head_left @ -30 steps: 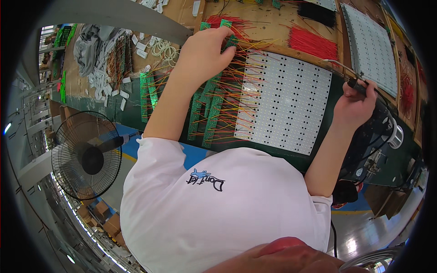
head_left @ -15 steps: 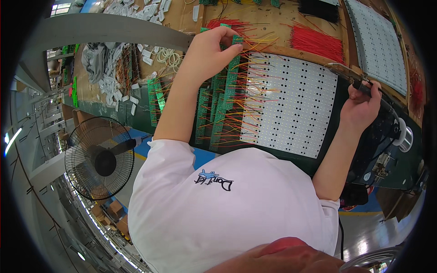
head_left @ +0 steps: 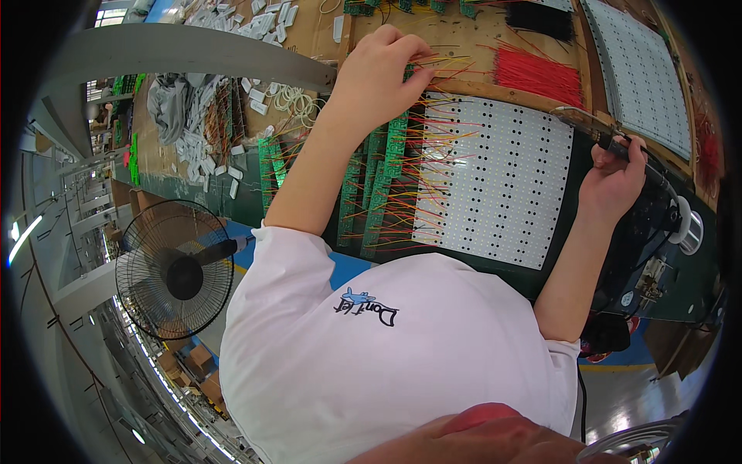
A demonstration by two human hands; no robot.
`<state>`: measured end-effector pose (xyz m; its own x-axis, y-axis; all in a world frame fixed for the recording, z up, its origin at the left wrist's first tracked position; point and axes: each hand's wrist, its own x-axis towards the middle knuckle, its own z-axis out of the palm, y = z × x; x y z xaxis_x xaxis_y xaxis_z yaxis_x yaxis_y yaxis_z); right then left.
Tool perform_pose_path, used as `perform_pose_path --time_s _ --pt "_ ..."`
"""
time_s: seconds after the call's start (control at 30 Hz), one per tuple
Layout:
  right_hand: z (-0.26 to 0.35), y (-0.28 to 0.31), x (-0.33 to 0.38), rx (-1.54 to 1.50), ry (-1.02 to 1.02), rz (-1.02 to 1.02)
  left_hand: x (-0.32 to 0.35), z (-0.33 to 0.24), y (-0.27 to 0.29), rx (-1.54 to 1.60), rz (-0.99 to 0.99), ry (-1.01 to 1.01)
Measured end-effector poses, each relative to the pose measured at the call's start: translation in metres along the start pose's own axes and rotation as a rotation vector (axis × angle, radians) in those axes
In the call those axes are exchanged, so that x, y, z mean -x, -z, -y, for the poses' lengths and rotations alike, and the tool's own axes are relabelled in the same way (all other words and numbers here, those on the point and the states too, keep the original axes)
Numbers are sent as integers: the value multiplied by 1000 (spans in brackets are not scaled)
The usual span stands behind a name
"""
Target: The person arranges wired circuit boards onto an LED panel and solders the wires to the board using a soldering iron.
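My left hand (head_left: 382,77) is over the far end of a long green circuit board (head_left: 396,147). Its thumb and bent fingers are apart, with thin red and yellow wires (head_left: 448,63) in and beside the gap; no firm hold shows. Several such boards lie side by side, their wires reaching right over a white panel (head_left: 495,178) dotted with small LEDs and black holes. At the panel's right, my right hand (head_left: 614,182) is closed around the dark handle of a soldering iron (head_left: 618,145), whose metal tip end points up and left over the panel's far right corner.
Bundles of red wires (head_left: 537,75) and black wires (head_left: 541,19) lie in a wooden tray beyond the panel. More white panels (head_left: 641,77) are stacked at far right. A solder spool (head_left: 690,234) stands at right, a black fan (head_left: 184,277) at left. A grey beam (head_left: 201,52) crosses the far left.
My left hand has moved a little right and away from me, from the board's end toward the wires, and its thumb and fingers have parted. The right hand with the soldering iron stays put.
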<state>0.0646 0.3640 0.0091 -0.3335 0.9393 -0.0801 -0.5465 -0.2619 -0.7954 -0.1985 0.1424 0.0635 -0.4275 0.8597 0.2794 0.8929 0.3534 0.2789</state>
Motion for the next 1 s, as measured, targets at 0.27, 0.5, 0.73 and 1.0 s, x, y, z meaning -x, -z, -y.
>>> perform_pose_path --time_s 0.27,0.5,0.73,1.0 --pt "2 2 1 24 1 26 -28 -6 -17 -58 193 -106" --pt "6 -6 5 12 -16 -15 -23 -2 -19 72 161 -131" --pt "4 -3 1 -12 30 133 -19 -13 -2 390 227 -15" --pt "-3 -9 7 187 55 215 -15 -19 -20 269 216 -211"
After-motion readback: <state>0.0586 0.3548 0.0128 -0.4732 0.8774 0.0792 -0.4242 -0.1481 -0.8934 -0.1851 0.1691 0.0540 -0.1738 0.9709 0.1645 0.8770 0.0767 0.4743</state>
